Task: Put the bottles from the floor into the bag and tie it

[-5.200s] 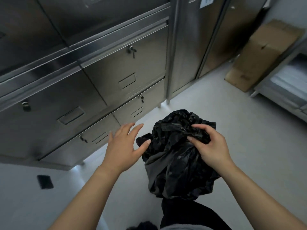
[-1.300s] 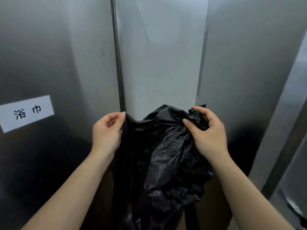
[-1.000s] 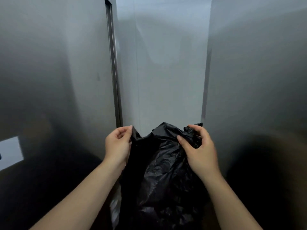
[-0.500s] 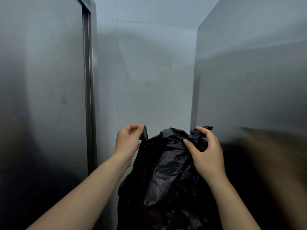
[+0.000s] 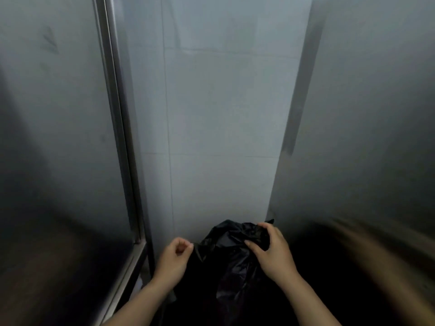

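We see the black plastic bag (image 5: 231, 257) low in the view, held up between our two hands in front of a pale tiled wall (image 5: 223, 137). Our left hand (image 5: 175, 256) is curled into a loose fist and pinches the bag's left edge at the fingertips. Our right hand (image 5: 270, 251) grips the crumpled top of the bag, with the fingers hooked over the bunched plastic and the thumb pressed against its near side. The bag hangs down between our forearms, its lower part lost in shadow. A steel cabinet panel (image 5: 58, 137) stands to the left of the wall, and another steel panel (image 5: 367, 137) to the right.
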A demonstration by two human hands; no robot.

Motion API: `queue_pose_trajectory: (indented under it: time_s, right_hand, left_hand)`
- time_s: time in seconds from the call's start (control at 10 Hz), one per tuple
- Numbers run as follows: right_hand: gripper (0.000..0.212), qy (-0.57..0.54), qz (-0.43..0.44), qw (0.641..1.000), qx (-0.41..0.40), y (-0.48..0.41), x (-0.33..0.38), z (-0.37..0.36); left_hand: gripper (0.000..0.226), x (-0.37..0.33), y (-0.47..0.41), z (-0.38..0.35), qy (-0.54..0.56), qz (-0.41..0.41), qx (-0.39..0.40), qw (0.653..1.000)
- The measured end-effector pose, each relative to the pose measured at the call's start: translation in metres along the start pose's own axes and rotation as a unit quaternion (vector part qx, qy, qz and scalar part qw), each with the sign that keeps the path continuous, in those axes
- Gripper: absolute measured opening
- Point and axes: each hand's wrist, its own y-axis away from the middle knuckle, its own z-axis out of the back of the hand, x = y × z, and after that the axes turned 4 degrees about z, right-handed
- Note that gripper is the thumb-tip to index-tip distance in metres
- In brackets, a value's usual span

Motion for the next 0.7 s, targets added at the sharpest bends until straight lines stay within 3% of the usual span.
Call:
queue_pose_trajectory:
  time_s: [0.4,0.7]
  right_hand:
    - [0.076,0.130,-0.085,0.984,0.085,0.032,0.006,0.011]
    - [0.076,0.099,0.003,0.992,0.084,0.066,0.043,0.052]
  left_hand:
    - [0.006,-0.009,0.033,0.001,-0.037,0.021,0.013,0.999]
    - [0.020,-0.048,0.093,0.008,-0.113,-0.072,0.014,0.991]
